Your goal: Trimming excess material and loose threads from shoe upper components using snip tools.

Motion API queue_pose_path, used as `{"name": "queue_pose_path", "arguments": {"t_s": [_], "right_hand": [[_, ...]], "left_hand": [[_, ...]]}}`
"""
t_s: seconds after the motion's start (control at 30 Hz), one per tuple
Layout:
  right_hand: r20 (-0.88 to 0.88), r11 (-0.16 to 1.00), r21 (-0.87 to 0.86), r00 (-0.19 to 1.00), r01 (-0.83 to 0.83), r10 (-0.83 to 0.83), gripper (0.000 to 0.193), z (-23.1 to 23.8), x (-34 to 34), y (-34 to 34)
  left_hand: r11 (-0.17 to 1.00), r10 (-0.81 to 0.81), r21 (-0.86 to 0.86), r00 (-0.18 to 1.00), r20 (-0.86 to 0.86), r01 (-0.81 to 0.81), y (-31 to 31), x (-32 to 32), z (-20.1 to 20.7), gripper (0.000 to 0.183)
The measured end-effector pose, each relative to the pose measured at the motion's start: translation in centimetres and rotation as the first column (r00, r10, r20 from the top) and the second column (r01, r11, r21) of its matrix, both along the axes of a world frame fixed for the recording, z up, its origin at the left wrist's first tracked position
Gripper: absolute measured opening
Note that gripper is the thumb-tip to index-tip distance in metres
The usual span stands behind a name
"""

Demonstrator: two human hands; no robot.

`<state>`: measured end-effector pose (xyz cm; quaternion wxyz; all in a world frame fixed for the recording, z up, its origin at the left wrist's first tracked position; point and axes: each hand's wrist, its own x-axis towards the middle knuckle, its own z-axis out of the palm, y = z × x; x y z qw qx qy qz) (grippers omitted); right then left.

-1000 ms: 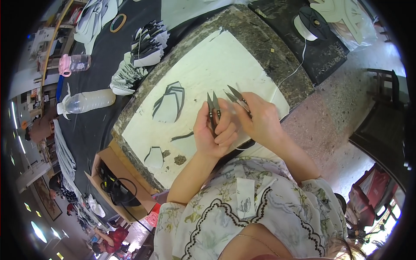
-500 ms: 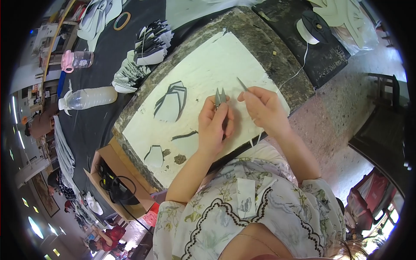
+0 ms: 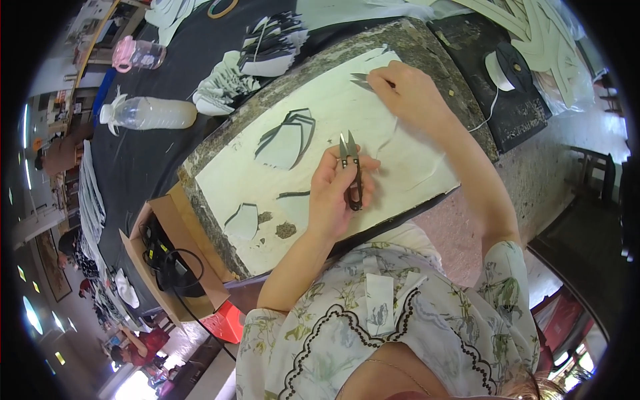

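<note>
Pointing outward seems safest for the scissors (image 3: 357,173) the left hand (image 3: 331,190) grasps and the second pair (image 3: 363,84) the right hand (image 3: 408,92) clutches.

A head-worn wide fisheye looks down on the hands (image 3: 330,190) close by.

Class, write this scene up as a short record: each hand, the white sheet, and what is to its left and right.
Left hand: holds black-handled snips, blades parted, pointing away from the person
Right hand: grips a second pair of snips, blades pointing left
White sheet: bears overlapping grey pieces with dark edges and a smaller grey piece
Left: bottle, pink-lidded container, open cardboard box
Right: spool of white thread
</note>
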<state>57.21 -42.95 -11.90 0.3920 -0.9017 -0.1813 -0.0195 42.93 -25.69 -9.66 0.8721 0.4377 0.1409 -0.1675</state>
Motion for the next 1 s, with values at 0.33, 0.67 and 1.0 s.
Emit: {"name": "queue_pose_path", "arguments": {"t_s": [0.33, 0.67, 1.0], "right_hand": [[-0.311, 0.952, 0.302, 0.949, 0.042, 0.057, 0.021, 1.4, -2.0, -1.9], [-0.217, 0.924, 0.381, 0.97, -0.021, 0.111, 0.014, 4.1, -6.6, -1.0], [-0.276, 0.771, 0.555, 0.806, -0.312, 0.524, 0.018, 2.0, -12.2, 5.3]], "left_hand": [[0.966, 0.05, 0.252, 0.998, 0.022, -0.054, 1.8, 4.3, 0.7, 0.019], [0.117, -0.458, 0.669, 0.558, 0.692, -0.734, 3.0, 14.0, -3.1, 0.022], [0.931, 0.058, 0.355, 0.994, 0.093, -0.087, 5.5, -4.3, 1.4, 0.006]]}}
